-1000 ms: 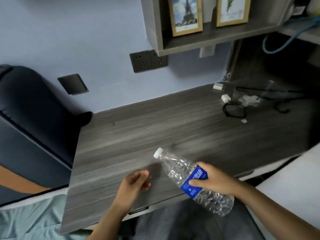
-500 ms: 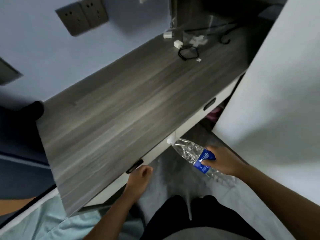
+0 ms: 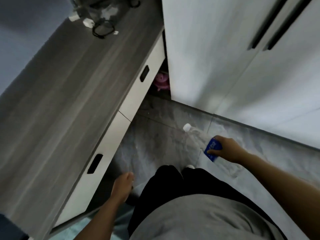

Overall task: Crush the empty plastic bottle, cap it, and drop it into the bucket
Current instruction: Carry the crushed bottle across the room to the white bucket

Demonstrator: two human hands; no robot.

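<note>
My right hand (image 3: 225, 148) grips a clear crushed plastic bottle (image 3: 196, 135) around its blue label, holding it over the grey floor with its white cap (image 3: 187, 127) pointing up and left. My left hand (image 3: 123, 183) hangs low beside the desk's white drawer front, fingers loosely curled with nothing in it. No bucket shows in this view.
A grey wood desk (image 3: 69, 92) with white drawers runs along the left; a black cable and small white chargers (image 3: 102, 26) lie at its far end. A white wardrobe (image 3: 233, 58) stands on the right. Something pink (image 3: 161, 81) sits in the gap under the desk.
The view has swung down and right, away from the desk toward the floor. My right hand has carried the bottle off the desk and out to the right; my left hand dropped beside the drawers.
</note>
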